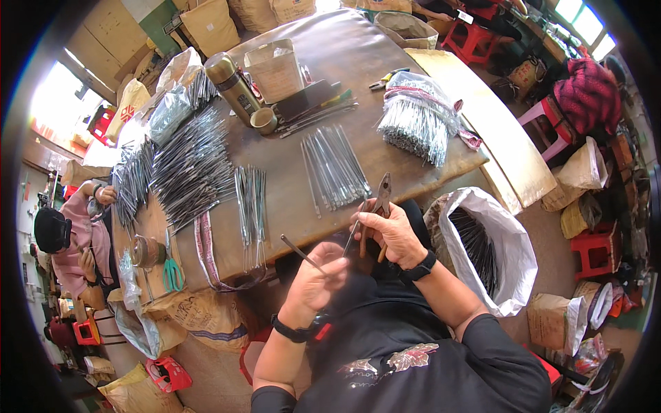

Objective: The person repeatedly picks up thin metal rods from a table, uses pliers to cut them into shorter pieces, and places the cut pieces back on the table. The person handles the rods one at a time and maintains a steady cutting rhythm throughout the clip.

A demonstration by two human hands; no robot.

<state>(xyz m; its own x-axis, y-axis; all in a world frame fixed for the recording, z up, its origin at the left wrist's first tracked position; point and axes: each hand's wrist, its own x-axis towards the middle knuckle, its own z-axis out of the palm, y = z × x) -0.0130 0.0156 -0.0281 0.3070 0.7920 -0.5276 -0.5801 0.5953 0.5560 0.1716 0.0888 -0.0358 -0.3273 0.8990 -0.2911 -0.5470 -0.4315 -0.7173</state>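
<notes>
My right hand (391, 233) grips a pair of pliers (377, 204) by the handles, jaws pointing up toward the table edge. My left hand (313, 281) holds a thin grey metal rod (297, 250) that sticks up and to the left. Both hands sit just below the front edge of the brown table (289, 186), over my lap. On the table straight ahead lies a small batch of grey rods (335, 167), with another narrow bunch (251, 203) to its left.
A big heap of rods (189, 165) covers the table's left, a bagged bundle (418, 117) lies at right. A thermos (232, 86), cup (264, 120) and bucket (275, 69) stand at the back. A white sack (492, 251) of rods sits at my right. Another person (72, 241) sits at left.
</notes>
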